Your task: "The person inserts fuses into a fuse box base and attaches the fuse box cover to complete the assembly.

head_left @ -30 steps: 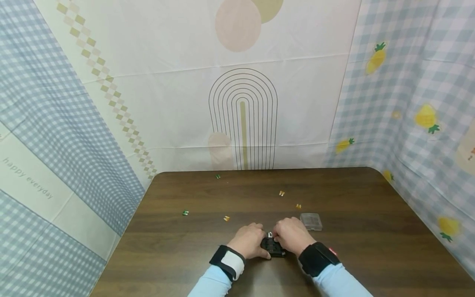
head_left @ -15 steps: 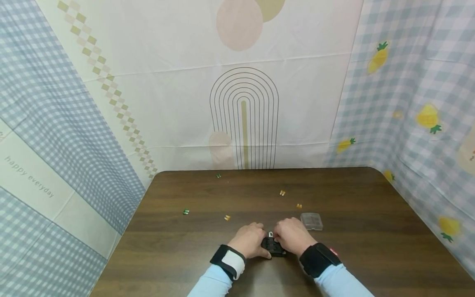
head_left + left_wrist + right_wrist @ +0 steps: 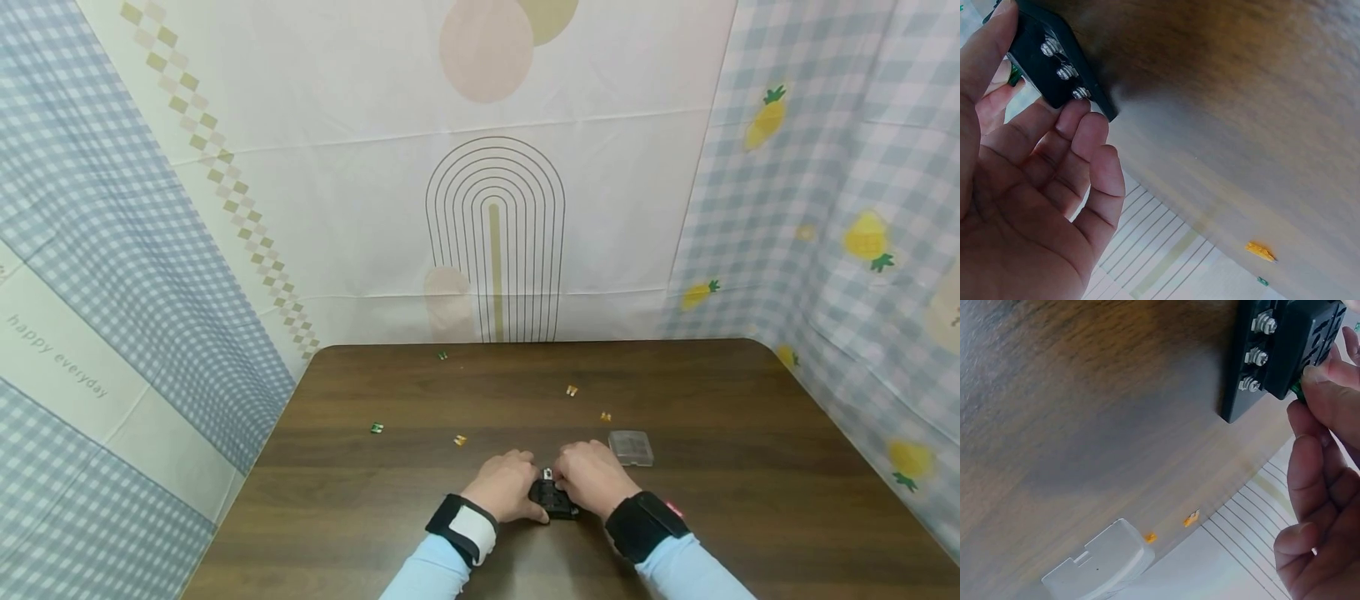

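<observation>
A black fuse block (image 3: 553,502) with a row of metal screw terminals lies on the table between both hands. My left hand (image 3: 504,487) grips its left side, thumb at the near edge; in the left wrist view the fingers curl against the block (image 3: 1057,59). My right hand (image 3: 594,477) is at the block's upper right. Between its thumb and index finger, in the right wrist view, it pinches a small green blade fuse (image 3: 1298,390) against the block's side. Most of that fuse is hidden by the fingertips.
Loose orange fuses (image 3: 460,440) and green fuses (image 3: 377,428) lie scattered over the brown wooden table (image 3: 300,517). A clear plastic case (image 3: 631,448) sits just beyond my right hand. Patterned cloth (image 3: 360,208) hangs behind the table and at both sides.
Both hands and the fuse block keep nearly the same place. The whole head view has shifted very slightly.
</observation>
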`<action>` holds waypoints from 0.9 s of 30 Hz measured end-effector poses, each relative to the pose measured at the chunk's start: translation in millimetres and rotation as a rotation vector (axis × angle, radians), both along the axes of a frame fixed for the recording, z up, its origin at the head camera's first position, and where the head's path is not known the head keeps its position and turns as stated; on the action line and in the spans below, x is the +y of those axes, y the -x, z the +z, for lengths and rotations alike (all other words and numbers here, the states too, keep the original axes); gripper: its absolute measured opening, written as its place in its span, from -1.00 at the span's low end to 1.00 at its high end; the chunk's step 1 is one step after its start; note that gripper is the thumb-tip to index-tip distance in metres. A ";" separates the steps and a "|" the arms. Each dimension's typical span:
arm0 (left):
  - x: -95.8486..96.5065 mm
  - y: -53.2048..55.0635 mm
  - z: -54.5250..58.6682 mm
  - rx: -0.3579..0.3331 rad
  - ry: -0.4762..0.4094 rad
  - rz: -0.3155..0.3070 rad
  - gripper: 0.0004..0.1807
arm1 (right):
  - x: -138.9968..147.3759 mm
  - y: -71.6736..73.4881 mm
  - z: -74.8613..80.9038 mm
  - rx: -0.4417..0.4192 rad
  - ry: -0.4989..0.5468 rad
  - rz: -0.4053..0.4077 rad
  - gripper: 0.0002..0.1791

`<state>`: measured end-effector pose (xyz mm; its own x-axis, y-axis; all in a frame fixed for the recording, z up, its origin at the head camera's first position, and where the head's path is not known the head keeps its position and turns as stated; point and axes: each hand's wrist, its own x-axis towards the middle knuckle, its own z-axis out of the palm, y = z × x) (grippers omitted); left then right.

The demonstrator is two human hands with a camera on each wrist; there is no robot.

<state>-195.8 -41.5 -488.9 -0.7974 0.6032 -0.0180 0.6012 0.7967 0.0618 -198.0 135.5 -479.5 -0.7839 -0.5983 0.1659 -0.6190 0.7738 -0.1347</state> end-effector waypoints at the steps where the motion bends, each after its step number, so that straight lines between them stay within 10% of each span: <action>1: 0.0 0.1 0.2 0.000 0.001 0.000 -0.53 | 0.0 0.1 -0.2 -0.005 0.004 0.006 -0.85; 10: -0.5 -1.8 2.4 0.013 0.013 -0.017 -0.53 | 7.4 4.2 -2.0 -0.121 0.105 0.042 -0.86; 27: 0.6 -2.6 3.7 0.003 0.017 -0.004 -0.53 | 10.3 0.1 -5.6 -0.054 0.114 0.033 -0.91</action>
<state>-193.2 -40.8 -485.2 -0.7952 0.6059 -0.0258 0.6044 0.7953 0.0466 -198.1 145.7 -485.1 -0.7734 -0.6040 0.1925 -0.6338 0.7307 -0.2538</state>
